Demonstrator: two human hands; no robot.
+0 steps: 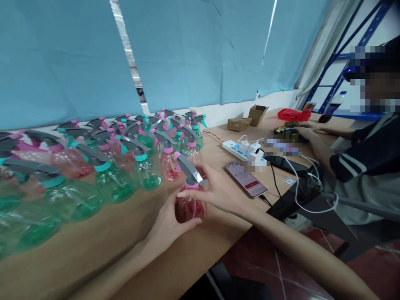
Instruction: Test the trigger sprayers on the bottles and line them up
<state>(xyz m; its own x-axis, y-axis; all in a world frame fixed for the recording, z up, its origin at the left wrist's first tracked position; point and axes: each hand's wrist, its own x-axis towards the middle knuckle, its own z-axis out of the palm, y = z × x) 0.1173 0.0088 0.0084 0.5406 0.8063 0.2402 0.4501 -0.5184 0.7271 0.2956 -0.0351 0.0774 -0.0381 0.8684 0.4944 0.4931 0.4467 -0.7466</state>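
A pink spray bottle (pixel 190 206) with a grey trigger head stands upright at the table's front part, between my two hands. My left hand (pixel 167 221) wraps round the lower body of the bottle, its thumb across the front. Higher up, my right hand (pixel 217 187) closes on the bottle near its pink collar, with the thumb in front and the fingers partly hidden behind. Just beyond and to the left stand several more spray bottles, such as a green one (pixel 114 183) with a teal collar and a pink one (pixel 170 164).
Right of my hands lie a phone (pixel 245 178) and a white power strip (pixel 234 150) with chargers and cables. Cardboard boxes (pixel 239 123) sit by the wall. At the right, another person (pixel 362 146) handles something dark and greenish near a red bag (pixel 293 114).
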